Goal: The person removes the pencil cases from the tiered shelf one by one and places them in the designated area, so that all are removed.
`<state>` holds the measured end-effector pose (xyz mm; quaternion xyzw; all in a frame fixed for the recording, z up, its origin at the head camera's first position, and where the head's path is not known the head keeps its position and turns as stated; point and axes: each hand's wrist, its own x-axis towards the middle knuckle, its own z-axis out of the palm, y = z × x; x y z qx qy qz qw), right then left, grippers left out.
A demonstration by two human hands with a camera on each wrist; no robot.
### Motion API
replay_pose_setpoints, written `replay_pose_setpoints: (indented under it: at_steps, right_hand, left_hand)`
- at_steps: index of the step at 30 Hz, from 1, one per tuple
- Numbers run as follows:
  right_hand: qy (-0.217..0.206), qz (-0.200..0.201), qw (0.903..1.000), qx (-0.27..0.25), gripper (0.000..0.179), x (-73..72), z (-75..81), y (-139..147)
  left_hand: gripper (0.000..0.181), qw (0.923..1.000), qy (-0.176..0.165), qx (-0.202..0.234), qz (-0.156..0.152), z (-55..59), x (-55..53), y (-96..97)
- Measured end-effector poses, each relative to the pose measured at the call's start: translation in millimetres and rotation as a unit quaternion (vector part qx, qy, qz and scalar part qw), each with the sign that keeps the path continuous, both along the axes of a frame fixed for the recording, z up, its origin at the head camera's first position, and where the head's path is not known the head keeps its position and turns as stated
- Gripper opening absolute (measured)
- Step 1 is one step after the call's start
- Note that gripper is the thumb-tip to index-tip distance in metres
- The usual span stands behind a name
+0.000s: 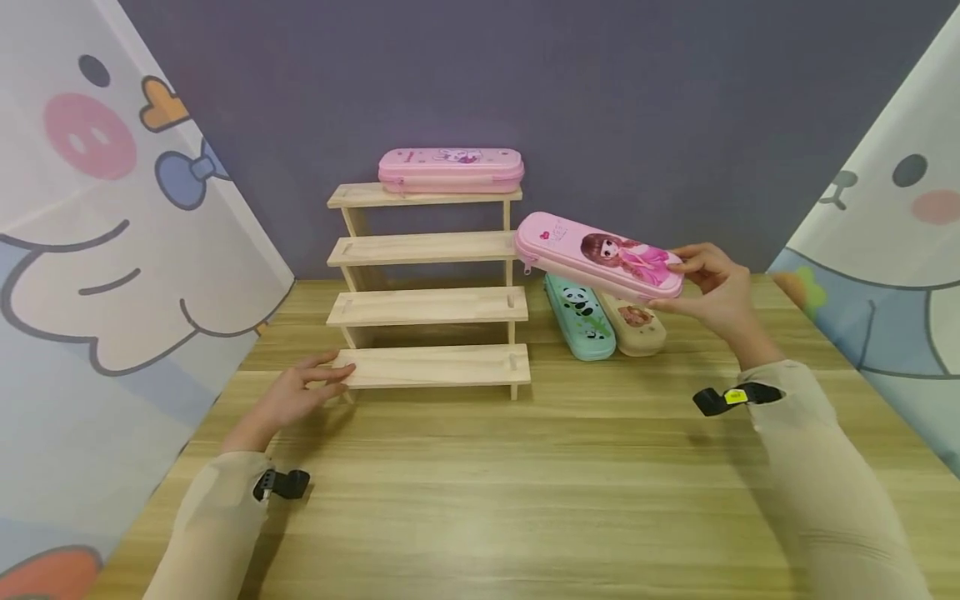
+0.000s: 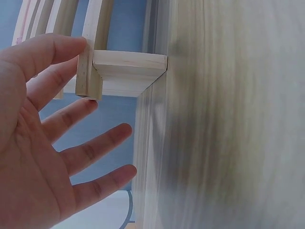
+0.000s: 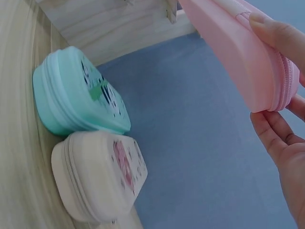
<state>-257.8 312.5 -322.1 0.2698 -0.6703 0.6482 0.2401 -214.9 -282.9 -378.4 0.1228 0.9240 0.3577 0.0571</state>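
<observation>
My right hand holds a pink pencil case by its right end, thumb on one side and fingers on the other. A doll-like girl is printed on its lid, and the case tilts in the air to the right of a wooden stepped shelf. Below it lie a mint-green panda pencil case and a cream pencil case, side by side on the table. My left hand rests its thumb and fingertips on the left end of the lowest shelf board, the other fingers spread and fairly straight.
Another pink pencil case lies on the shelf's top board. Behind stands a dark grey wall, with cartoon-printed panels on both sides. The wood-grain table spreads out in front of the shelf.
</observation>
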Motion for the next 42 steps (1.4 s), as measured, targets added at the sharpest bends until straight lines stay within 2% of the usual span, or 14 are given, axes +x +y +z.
replay_pose_setpoints:
  at_steps: [5, 9, 18, 25, 32, 34, 42]
  right_hand:
    - [0.006, 0.004, 0.9991, -0.043, 0.042, 2.2, -2.2, 14.2]
    - [-0.009, -0.01, 0.9974, -0.071, 0.043, 1.7, -6.5, 22.6]
    - [-0.046, -0.112, 0.99, -0.073, 0.041, 3.6, -19.9, 32.0]
    - [-0.078, -0.199, 0.9753, -0.057, 0.039, -1.1, -30.5, 35.5]
    - [-0.089, -0.291, 0.9525, 0.019, 0.043, -2.7, -38.5, 36.4]
    - [-0.093, -0.306, 0.9471, 0.03, 0.043, -2.5, -40.7, 36.6]
    - [-0.135, -0.321, 0.9372, 0.02, 0.038, -3.6, -49.7, 36.0]
  left_hand:
    - [0.047, 1.0, 0.004, -0.004, -0.006, 0.2, -2.2, 1.6]
    - [0.047, 1.0, 0.001, -0.004, -0.005, 0.1, -2.0, 1.2]
    - [0.047, 0.9999, 0.004, -0.008, -0.008, 0.3, -1.1, -0.6]
    - [0.046, 0.9999, 0.005, -0.01, -0.004, 0.7, 0.8, 0.7]
    - [0.046, 1.0, 0.004, -0.009, -0.002, 0.0, 0.6, -0.4]
    - [0.047, 1.0, 0.003, -0.009, -0.001, 0.3, 0.2, -0.6]
    - [0.048, 0.9999, -0.002, -0.012, -0.004, 0.8, 1.5, -0.6]
